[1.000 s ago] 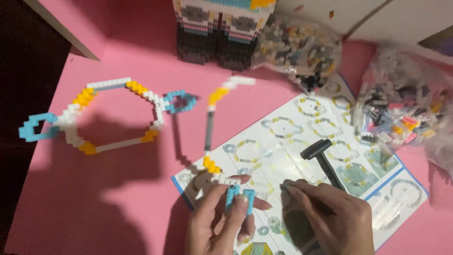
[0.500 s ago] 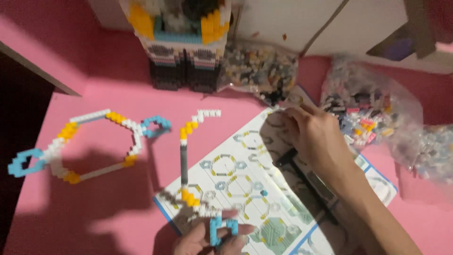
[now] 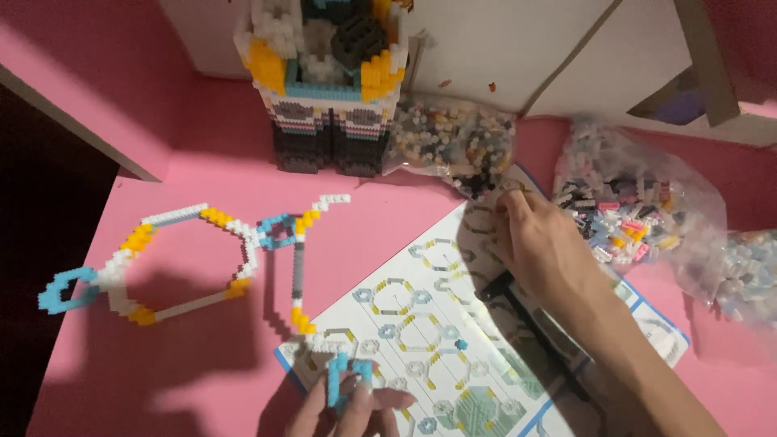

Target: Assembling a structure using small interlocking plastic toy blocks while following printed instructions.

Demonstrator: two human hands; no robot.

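My left hand [image 3: 350,407] sits at the bottom edge and pinches a small light-blue brick piece [image 3: 344,377] over the lower corner of an instruction sheet [image 3: 421,324]. My right hand [image 3: 541,247] reaches up across the sheet, fingertips at the open edge of a clear bag of small mixed bricks [image 3: 453,142]. A thin strip of white, grey and yellow bricks [image 3: 299,271] lies beside the sheet. To its left lies a hexagon ring of white and yellow bricks [image 3: 182,263] with blue loops at its ends.
A tall block figure [image 3: 328,89] in black, white, yellow and teal stands at the back. Two more clear bags of bricks [image 3: 631,210] lie at the right. A black tool [image 3: 530,320] rests on the sheet under my right arm. The pink tabletop [image 3: 202,364] ends at a dark drop on the left.
My right hand has gone from beside my left hand up across the sheet to the brick bag. The camera tilted, so everything sits lower in view. My left hand still holds the blue piece.
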